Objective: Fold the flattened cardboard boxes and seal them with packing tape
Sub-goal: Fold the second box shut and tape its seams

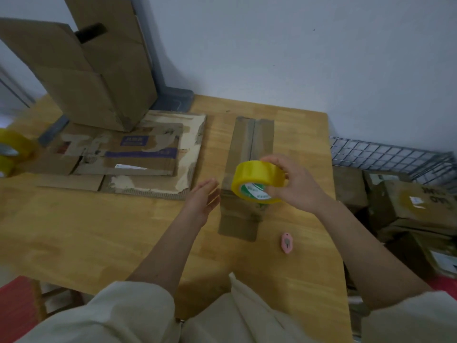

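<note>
A yellow roll of packing tape is held up over the narrow cardboard box, which lies lengthwise on the wooden bench with a seam running down its top. The roll is gripped by the right hand, fingers curled over its outer rim and the thumb tucked at the green-and-white core. The near part of the box is partly hidden behind the roll. The left hand is seen just beside the box's left edge, palm turned inward, fingers straight and together; nothing is held by it, and whether the box is actually touched cannot be told. A small pink cutter is lying on the bench near the box's near end, close under the right forearm. Further left, flattened cardboard sheets with torn paper patches are spread on the bench, and tall folded cardboard is stood against the wall behind them. A second yellow tape roll is glimpsed, blurred, at the far left edge. Off the bench's right side, a wire basket and stacked boxes are visible.
</note>
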